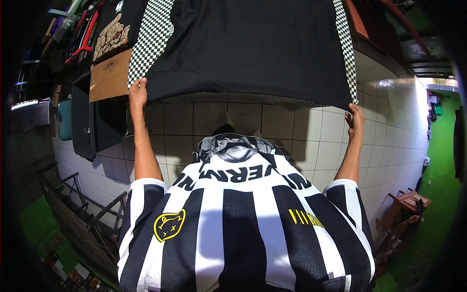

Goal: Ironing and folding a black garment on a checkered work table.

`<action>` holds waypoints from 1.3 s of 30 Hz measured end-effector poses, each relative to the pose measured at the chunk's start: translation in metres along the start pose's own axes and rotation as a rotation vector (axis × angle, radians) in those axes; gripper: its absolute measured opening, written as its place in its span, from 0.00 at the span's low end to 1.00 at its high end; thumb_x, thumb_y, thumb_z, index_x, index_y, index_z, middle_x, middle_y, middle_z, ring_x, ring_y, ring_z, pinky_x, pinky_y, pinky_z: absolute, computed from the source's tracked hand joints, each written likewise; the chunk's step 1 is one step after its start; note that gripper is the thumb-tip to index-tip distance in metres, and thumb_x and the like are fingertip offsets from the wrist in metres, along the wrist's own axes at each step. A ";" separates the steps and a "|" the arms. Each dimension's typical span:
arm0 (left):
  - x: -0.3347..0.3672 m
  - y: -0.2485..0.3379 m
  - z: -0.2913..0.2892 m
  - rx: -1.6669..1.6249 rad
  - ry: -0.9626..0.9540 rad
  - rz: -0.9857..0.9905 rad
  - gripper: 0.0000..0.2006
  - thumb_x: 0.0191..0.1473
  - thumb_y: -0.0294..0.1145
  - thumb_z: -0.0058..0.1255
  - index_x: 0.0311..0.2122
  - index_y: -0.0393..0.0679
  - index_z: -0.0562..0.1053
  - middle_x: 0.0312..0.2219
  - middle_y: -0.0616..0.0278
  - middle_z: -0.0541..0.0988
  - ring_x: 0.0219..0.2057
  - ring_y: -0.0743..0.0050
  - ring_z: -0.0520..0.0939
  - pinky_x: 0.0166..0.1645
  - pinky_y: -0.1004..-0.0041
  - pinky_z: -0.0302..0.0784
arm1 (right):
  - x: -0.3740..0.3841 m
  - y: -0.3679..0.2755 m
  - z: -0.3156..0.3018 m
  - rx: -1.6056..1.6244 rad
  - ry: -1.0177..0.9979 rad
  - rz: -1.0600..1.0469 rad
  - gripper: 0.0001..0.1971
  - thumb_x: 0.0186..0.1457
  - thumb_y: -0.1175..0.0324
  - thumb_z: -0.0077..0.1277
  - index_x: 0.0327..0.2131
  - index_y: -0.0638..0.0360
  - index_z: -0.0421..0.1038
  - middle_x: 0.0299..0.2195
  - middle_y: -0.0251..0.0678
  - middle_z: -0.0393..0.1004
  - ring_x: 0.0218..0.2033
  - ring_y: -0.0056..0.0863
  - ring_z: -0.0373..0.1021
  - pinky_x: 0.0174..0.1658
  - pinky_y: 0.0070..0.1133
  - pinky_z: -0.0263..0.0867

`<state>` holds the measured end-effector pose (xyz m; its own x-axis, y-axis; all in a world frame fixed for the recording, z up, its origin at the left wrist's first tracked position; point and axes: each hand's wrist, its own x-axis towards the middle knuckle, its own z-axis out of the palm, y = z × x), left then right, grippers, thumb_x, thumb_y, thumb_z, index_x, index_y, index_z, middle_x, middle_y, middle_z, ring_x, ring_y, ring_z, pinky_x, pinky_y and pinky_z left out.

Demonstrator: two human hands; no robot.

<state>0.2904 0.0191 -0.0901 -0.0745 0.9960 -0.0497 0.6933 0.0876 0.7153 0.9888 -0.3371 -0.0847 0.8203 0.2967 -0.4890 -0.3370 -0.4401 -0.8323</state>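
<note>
A wide black cloth [253, 48] with black-and-white checkered side strips stretches between my two hands, its near edge hanging over the tiled floor. My left hand [138, 91] pinches the near left corner, where the checkered strip [148, 41] ends. Out to the right, my right hand [355, 117] grips the near right corner at the bottom of the other, narrower checkered strip [346, 48]. Both arms reach forward and apart. Along the near edge, bits of checkered underside show beneath the black. The far part of the cloth runs out of view at the top.
Left of the cloth lies a wooden board [111, 75], with a dark printed fabric [113, 36] beyond it. A black bin [97, 117] stands below that board. A metal rack [82, 214] is at the lower left, a wooden stool [406, 207] at the lower right. White tiles [311, 131] cover the floor.
</note>
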 end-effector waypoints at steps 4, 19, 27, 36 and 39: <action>-0.031 -0.029 0.020 0.038 -0.125 -0.072 0.22 0.59 0.49 0.57 0.38 0.34 0.79 0.25 0.56 0.81 0.30 0.74 0.77 0.40 0.71 0.73 | 0.011 0.028 -0.005 -0.235 0.015 -0.072 0.10 0.54 0.69 0.62 0.39 0.58 0.76 0.24 0.25 0.72 0.19 0.16 0.67 0.22 0.15 0.63; -0.060 -0.015 0.032 -0.485 0.039 -0.067 0.12 0.58 0.34 0.62 0.41 0.38 0.76 0.28 0.71 0.76 0.29 0.87 0.72 0.34 0.86 0.64 | 0.037 0.031 -0.017 -0.145 0.042 -0.160 0.14 0.56 0.71 0.60 0.45 0.61 0.75 0.28 0.27 0.73 0.22 0.17 0.68 0.27 0.15 0.66; -0.119 0.030 0.020 -0.248 -0.510 -0.160 0.13 0.57 0.40 0.62 0.28 0.42 0.74 0.24 0.81 0.70 0.28 0.92 0.68 0.33 0.84 0.61 | 0.022 0.050 -0.018 -0.533 0.388 -0.642 0.20 0.50 0.71 0.57 0.49 0.60 0.73 0.45 0.42 0.74 0.47 0.35 0.72 0.49 0.27 0.69; -0.165 0.069 0.047 -0.333 0.054 0.069 0.15 0.67 0.42 0.48 0.36 0.38 0.70 0.21 0.70 0.64 0.23 0.85 0.60 0.28 0.77 0.58 | -0.206 0.029 0.171 -0.415 -0.565 -0.918 0.11 0.47 0.84 0.45 0.33 0.64 0.74 0.32 0.40 0.75 0.34 0.32 0.75 0.39 0.23 0.70; -0.162 0.043 0.057 -0.470 -0.033 0.035 0.15 0.68 0.41 0.47 0.38 0.37 0.71 0.23 0.70 0.65 0.25 0.85 0.60 0.29 0.78 0.59 | -0.234 0.040 0.213 -0.391 -0.987 -0.977 0.11 0.46 0.82 0.47 0.35 0.64 0.74 0.34 0.41 0.75 0.33 0.35 0.75 0.36 0.26 0.71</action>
<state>0.3728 -0.1373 -0.0909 -0.0290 0.9989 -0.0366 0.2949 0.0435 0.9545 0.6850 -0.2435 -0.0595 -0.0583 0.9920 0.1119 0.4406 0.1261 -0.8888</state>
